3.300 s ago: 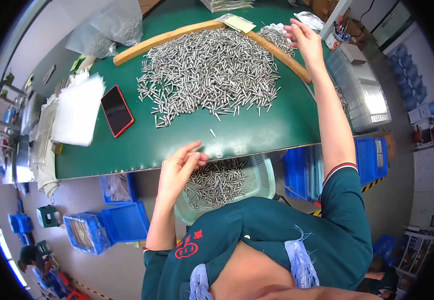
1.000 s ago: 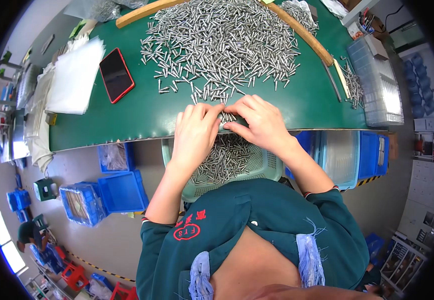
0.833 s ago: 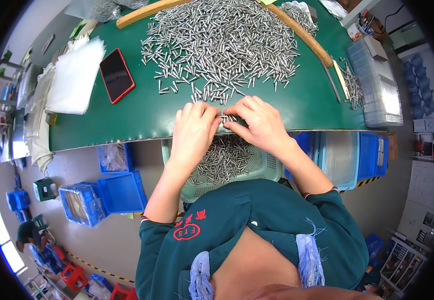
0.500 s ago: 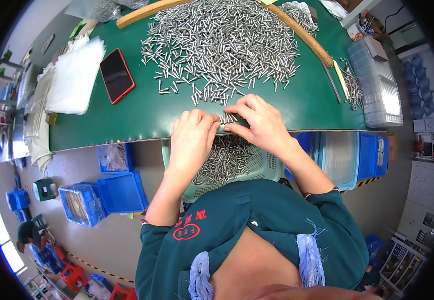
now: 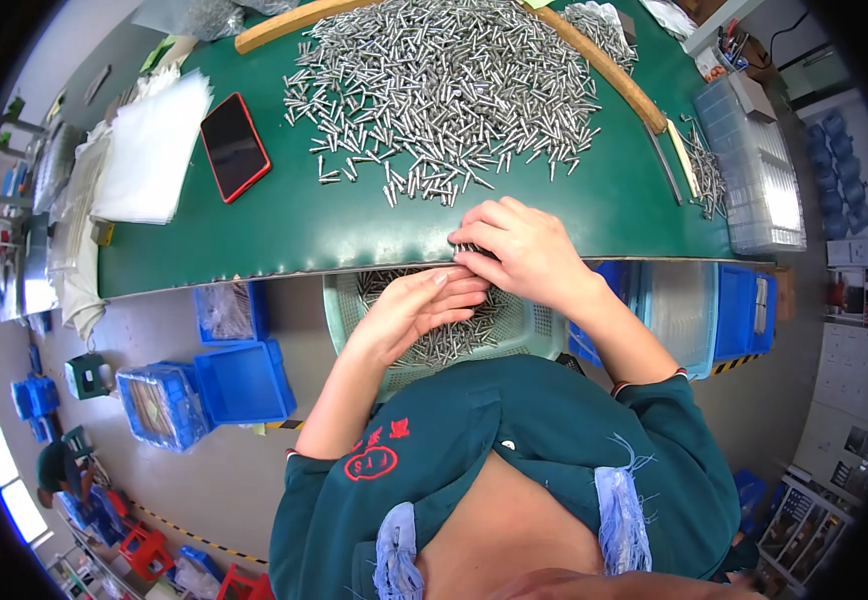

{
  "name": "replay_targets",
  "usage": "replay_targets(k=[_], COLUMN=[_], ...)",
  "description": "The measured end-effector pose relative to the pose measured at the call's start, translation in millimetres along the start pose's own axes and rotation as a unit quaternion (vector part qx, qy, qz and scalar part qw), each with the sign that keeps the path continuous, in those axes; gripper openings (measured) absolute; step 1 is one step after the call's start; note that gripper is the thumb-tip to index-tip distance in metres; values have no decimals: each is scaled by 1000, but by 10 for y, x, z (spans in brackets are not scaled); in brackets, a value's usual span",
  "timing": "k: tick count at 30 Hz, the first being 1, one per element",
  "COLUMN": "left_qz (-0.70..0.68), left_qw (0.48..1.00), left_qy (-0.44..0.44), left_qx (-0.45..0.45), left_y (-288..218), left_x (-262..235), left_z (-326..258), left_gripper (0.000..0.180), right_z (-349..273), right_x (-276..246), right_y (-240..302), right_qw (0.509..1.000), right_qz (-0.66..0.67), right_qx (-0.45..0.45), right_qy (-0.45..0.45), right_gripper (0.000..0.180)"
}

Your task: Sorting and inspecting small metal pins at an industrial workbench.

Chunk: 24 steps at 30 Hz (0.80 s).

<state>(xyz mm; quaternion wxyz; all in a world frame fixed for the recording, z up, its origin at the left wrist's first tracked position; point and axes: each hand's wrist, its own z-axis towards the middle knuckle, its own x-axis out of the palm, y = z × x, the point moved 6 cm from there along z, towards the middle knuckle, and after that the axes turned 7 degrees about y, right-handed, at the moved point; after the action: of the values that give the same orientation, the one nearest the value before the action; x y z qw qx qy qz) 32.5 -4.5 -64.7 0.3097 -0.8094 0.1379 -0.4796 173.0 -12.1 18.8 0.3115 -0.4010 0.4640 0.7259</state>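
Note:
My right hand (image 5: 522, 250) is at the table's near edge, its fingers curled over a small bunch of silvery, screw-like metal pins (image 5: 466, 248). Just below the edge, my left hand (image 5: 422, 312) is turned palm up, fingers stretched out side by side, with its tips close to the right hand's fingertips. Nothing shows in the left palm. Under both hands stands a pale green plastic basket (image 5: 544, 325) with many loose pins (image 5: 444, 345) in it. Beyond the hands, a large heap of the same pins (image 5: 444, 90) covers the middle of the table.
The green tabletop (image 5: 254, 235) bears a red-rimmed phone (image 5: 235, 148) and white sheets (image 5: 159, 150) at left. Wooden bars (image 5: 614, 80) border the heap. Clear plastic boxes (image 5: 749, 170) stand at right. Blue bins (image 5: 244, 383) sit on the floor; another person (image 5: 59, 468) is far left.
My left hand has let go of the pins, dropped below the table edge and turned palm up. My right hand has moved slightly nearer the edge, keeping the bunch.

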Motion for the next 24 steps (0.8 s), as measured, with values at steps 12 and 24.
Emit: replay_targets(k=[12, 24], left_qz=[12, 278], left_qw=[1000, 959], left_qy=[18, -57], left_qx=[-8, 17], left_y=[119, -225], left_x=[8, 231], left_z=[173, -59], left_gripper=[31, 23], right_z=[-191, -276], right_x=[-36, 12], right_y=[169, 27], right_qw=[993, 927], right_qz=[93, 350], right_qx=[27, 104], right_qy=[67, 82], right_gripper=[28, 24])
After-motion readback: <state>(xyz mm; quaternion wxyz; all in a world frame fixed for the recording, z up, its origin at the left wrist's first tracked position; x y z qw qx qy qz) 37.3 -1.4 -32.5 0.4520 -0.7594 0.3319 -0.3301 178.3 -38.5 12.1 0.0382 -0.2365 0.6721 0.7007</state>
